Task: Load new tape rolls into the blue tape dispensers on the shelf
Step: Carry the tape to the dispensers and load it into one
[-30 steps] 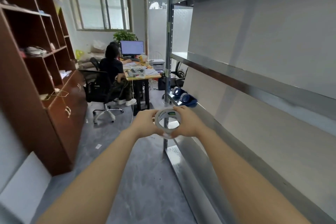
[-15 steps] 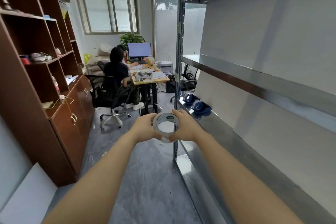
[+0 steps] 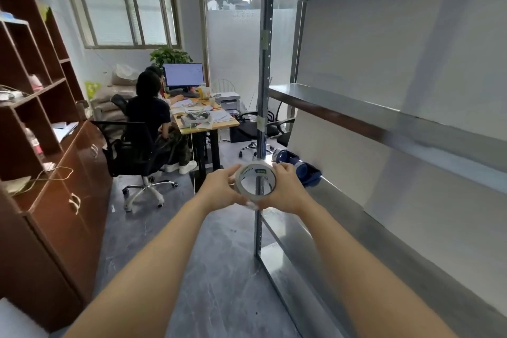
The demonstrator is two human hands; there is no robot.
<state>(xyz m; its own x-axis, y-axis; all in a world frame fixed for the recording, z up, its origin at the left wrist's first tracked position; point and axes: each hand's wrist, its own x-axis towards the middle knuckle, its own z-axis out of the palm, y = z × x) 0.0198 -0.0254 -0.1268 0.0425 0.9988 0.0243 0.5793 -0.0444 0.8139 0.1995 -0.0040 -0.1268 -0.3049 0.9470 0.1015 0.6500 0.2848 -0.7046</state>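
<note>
A clear tape roll [image 3: 255, 181] with a white core and a green label is held upright between both hands at arm's length. My left hand [image 3: 219, 189] grips its left side and my right hand [image 3: 288, 189] its right side, fingers curled round the rim. Two blue tape dispensers [image 3: 285, 156] [image 3: 308, 171] lie on the metal shelf [image 3: 343, 200] just beyond my right hand, partly hidden by it.
The steel shelving runs along the right, with its upright post [image 3: 264, 90] right behind the roll. A brown cabinet [image 3: 55, 173] lines the left wall. A person on an office chair [image 3: 137, 153] sits at a desk [image 3: 208, 121] ahead. Grey floor lies between.
The view has drawn closer to the shelf end and turned slightly left. Both hands still hold the roll, with little change in grip.
</note>
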